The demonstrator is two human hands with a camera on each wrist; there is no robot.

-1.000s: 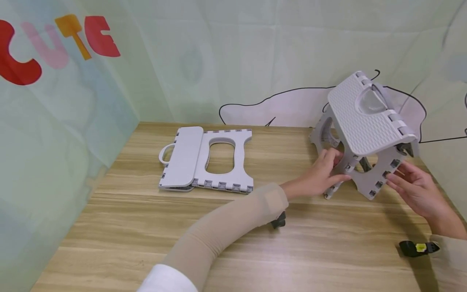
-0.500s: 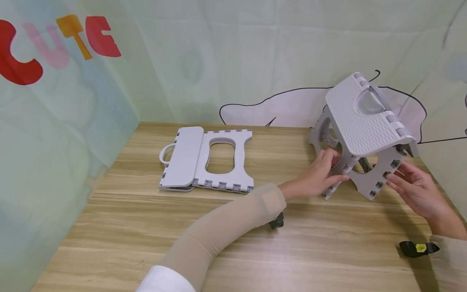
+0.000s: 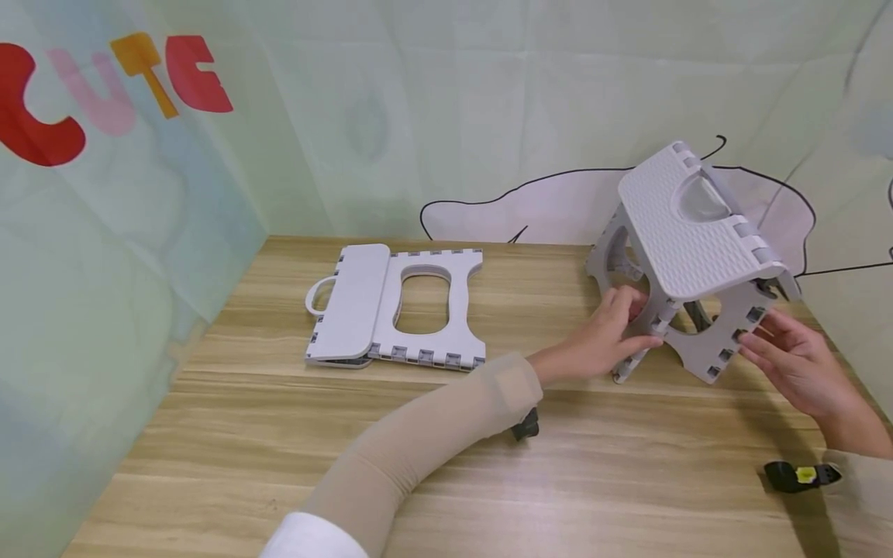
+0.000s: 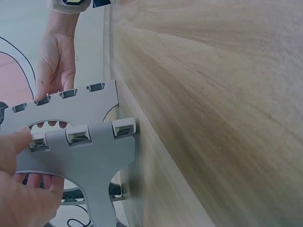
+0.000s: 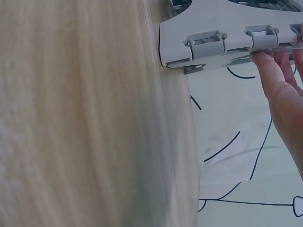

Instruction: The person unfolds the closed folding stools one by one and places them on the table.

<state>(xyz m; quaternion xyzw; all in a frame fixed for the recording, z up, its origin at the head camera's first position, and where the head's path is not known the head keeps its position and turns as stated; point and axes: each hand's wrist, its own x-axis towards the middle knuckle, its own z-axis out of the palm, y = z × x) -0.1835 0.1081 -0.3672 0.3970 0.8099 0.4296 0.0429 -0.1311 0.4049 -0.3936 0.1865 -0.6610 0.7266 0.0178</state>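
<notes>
A pale fabric backdrop point(image 3: 418, 116) printed with colored "CUTE" lettering point(image 3: 138, 54) encloses a wood-grain tabletop point(image 3: 279, 449). On it, at the grips, a part-folded gray step stool point(image 3: 705, 248) stands with its textured top panels sloping away from a hinged ridge. The left grip point(image 3: 605, 329) pinches the stool's nearer left leg panel, thumb on the hinged edge, fingers through the cutout. The right grip point(image 3: 801, 364) holds the opposite leg panel by its hinged edge, thumb in front, fingertips visible behind. The top panels sit above both grips. Well to the left of the left grip, a folded step stool point(image 3: 359, 302) lies flat, its loop handle point(image 3: 309, 298) pointing away from that grip. A beige sleeve point(image 3: 418, 438) covers the left forearm. Below the right grip, a black device point(image 3: 783, 477) with a yellow patch is noted at the wrist.
</notes>
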